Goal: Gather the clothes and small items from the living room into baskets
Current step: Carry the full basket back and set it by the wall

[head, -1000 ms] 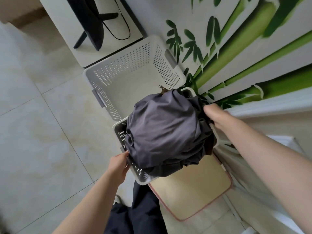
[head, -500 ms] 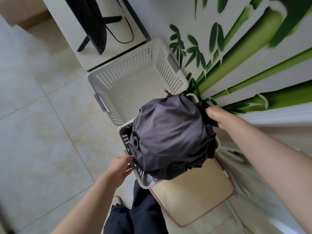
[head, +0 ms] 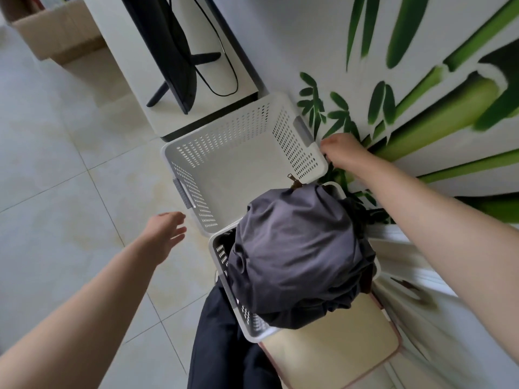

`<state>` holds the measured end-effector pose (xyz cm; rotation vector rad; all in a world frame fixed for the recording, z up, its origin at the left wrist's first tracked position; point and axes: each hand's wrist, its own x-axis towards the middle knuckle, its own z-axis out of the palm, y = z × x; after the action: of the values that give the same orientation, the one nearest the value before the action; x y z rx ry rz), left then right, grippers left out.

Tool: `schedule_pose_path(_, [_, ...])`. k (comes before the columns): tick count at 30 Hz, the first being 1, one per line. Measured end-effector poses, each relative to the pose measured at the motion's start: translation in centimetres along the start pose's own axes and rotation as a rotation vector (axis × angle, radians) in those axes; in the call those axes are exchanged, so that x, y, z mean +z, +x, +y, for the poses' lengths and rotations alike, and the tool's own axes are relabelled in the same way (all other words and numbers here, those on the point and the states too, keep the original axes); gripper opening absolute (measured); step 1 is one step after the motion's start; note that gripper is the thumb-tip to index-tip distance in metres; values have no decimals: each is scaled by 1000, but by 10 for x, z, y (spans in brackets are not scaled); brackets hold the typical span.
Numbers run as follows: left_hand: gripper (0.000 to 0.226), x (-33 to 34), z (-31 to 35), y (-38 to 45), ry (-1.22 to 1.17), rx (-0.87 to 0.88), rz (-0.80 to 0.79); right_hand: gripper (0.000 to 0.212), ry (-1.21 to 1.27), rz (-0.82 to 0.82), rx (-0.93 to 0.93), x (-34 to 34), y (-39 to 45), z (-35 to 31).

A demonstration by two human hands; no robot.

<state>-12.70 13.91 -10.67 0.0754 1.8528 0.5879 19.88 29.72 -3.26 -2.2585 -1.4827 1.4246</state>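
2 white baskets on floor. Full basket (head: 224, 248) holds gray clothes (head: 295, 256), piled high. Empty basket (head: 238, 153) just behind it. Right hand (head: 341, 153) at empty basket's far corner, grip unclear. Left hand (head: 164, 234) loose, fingers spread, near its handle, likely to lift it.

My left hand (head: 165, 234) spread open above floor tiles, my right hand (head: 341, 151) at the empty basket's (head: 224, 153) three-o'clock rim, grey clothes (head: 297, 256) heaped in the nearer basket (head: 220, 252).

1 head-worn view looks steeply down from standing height, facing the bamboo-mural wall (head: 295, 46); two white baskets (head: 244, 153) sit close below, tiled floor (head: 56, 192) spreading left.
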Motion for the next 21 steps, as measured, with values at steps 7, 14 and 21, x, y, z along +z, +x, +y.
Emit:
schedule_pose_path(7, [12,9,36,39,-1,-10,19,26,-165,9,15,26,62,-23])
schedule_pose_path(14, [3,17,47,64,-26,-19,-11,49,-379,92,-23,59,96,-36])
schedule_pose_path(21, [12,17,53,69,-120,0,-44,39,-367,118,25,60,102,-47])
